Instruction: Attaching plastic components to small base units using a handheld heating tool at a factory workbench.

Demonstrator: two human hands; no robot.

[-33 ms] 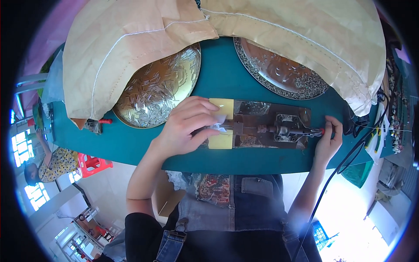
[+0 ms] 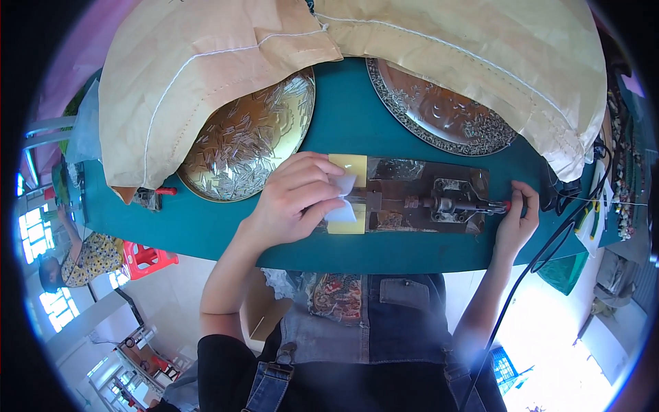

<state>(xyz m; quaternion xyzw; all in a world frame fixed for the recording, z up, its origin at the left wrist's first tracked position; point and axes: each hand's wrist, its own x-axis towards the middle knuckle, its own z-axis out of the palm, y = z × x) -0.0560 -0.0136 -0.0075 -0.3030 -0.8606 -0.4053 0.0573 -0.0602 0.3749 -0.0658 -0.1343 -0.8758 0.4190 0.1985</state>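
Observation:
A dark metal plate (image 2: pixel 398 223) lies on the green table, with a push-type toggle clamp (image 2: pixel 449 200) bolted to its right part and a yellow pad (image 2: pixel 348 165) at its left end. My left hand (image 2: pixel 298 196) is at that end, thumb and fingers pinched together on a small white piece (image 2: pixel 341 214). Two white flaps of it stand apart over the yellow pad; the part between my fingertips is hidden. At the other end, my right hand (image 2: pixel 519 216) curls its fingers at the clamp's red-tipped handle (image 2: pixel 506 206).
Behind the fixture sit a gold tray (image 2: pixel 292 130) of thin metal pieces and a second tray (image 2: pixel 439 113) of small metal parts, both partly under brown paper bags (image 2: pixel 226 41). A black cable (image 2: pixel 542 257) runs down at right. Far left, another person (image 2: pixel 89 261) is near a red stool (image 2: pixel 147 261).
The white piece, blurred and bunched in the earlier frame, now shows as two distinct spread flaps. My left hand has shifted only slightly, and my right hand remains at the handle.

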